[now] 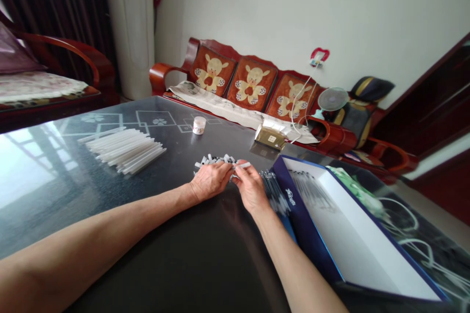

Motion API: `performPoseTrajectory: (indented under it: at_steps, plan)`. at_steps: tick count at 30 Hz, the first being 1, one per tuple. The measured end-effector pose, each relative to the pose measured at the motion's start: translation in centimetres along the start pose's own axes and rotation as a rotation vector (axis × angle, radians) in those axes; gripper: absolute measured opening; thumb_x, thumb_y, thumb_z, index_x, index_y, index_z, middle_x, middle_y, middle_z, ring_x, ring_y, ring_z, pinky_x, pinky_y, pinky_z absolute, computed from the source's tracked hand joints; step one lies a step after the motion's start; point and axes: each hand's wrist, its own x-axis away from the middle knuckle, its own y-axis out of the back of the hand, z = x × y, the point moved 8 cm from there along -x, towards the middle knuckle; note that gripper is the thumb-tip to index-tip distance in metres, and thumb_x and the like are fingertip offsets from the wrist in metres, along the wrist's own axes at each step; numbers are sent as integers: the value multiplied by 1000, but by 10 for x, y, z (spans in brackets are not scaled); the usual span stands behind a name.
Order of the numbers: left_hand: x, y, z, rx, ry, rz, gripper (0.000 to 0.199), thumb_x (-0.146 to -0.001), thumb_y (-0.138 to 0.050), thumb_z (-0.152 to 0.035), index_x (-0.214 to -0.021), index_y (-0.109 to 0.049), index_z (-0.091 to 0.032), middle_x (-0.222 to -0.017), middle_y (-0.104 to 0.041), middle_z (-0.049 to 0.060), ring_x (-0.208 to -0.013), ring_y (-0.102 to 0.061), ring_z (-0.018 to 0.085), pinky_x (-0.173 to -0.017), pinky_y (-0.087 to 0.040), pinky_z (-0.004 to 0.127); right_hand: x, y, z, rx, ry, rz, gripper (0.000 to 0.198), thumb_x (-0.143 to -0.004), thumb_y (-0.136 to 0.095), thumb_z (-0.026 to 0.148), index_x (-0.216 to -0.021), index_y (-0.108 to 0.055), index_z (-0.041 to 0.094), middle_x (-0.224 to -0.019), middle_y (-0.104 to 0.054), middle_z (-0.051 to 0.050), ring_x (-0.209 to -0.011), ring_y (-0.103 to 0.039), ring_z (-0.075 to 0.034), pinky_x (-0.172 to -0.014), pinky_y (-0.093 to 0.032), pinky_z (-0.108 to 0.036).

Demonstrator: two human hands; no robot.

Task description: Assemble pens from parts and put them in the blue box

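Note:
Both my hands meet over the dark table, fingers closed in a pinch. My right hand (251, 188) grips a small white tube-shaped piece (244, 165), its end showing past the thumb. My left hand (211, 180) is closed at the other end of that piece; its fingertips are partly hidden, and I cannot make out what else they hold. Just behind the left hand lies a heap of short white and black cap-like pieces (210, 158). To the right of my right hand, thin dark pen-like sticks (274, 193) lie in a bundle against a box.
A pile of long white tubes (125, 149) lies on the table (172, 156) at left. Farther back stand a small white round container (199, 125) and a gold tissue box (270, 137). The open blue box (306, 220) at right holds thin clear sticks (312, 188). White cables (414, 242) lie beyond it.

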Motion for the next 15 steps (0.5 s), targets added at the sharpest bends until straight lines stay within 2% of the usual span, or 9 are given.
performPoseTrajectory:
  at_steps: [3, 5, 7, 9, 12, 15]
  plan:
    - [1, 3, 1, 79, -10, -59, 29, -98, -34, -31, -105, -58, -16, -85, -63, 6, -76, -62, 16, -70, -50, 27, 0, -5, 1, 61, 27, -32, 35, -66, -74, 42, -91, -58, 23, -84, -66, 1, -75, -63, -15, -67, -52, -28]
    - [2, 9, 2, 86, -10, -139, 33, -96, -38, -33, -120, -52, -14, -100, -63, 11, -90, -62, 20, -80, -51, 32, -4, -3, 13, 88, 70, -86, 34, -68, -71, 43, -91, -57, 23, -83, -64, 2, -75, -63, -14, -68, -52, -27]
    - [3, 17, 5, 70, 7, -221, 42, -95, -42, -37, -130, -46, -14, -116, -59, 14, -107, -57, 24, -92, -49, 37, -13, 3, 39, 119, 141, -149, 34, -70, -67, 42, -95, -55, 23, -84, -63, 2, -77, -64, -14, -68, -52, -26]
    - [3, 20, 8, 59, 34, -261, 45, -94, -43, -38, -132, -44, -15, -124, -55, 15, -116, -52, 26, -99, -45, 41, -26, 15, 75, 205, 218, -194, 35, -71, -64, 41, -99, -54, 23, -84, -63, 1, -79, -65, -15, -64, -51, -25]
    - [3, 16, 10, 76, 47, -228, 41, -95, -40, -35, -131, -46, -16, -123, -56, 13, -114, -54, 24, -97, -47, 39, -48, 53, 131, 498, 312, -253, 38, -70, -62, 40, -103, -56, 20, -82, -64, 0, -71, -64, -15, -55, -48, -23]
    - [4, 12, 7, 97, 7, -190, 37, -95, -39, -31, -129, -48, -18, -119, -59, 11, -107, -58, 21, -91, -51, 33, -63, 122, 164, 913, 289, -409, 40, -70, -63, 36, -105, -59, 17, -81, -69, -3, -68, -64, -16, -58, -47, -25]
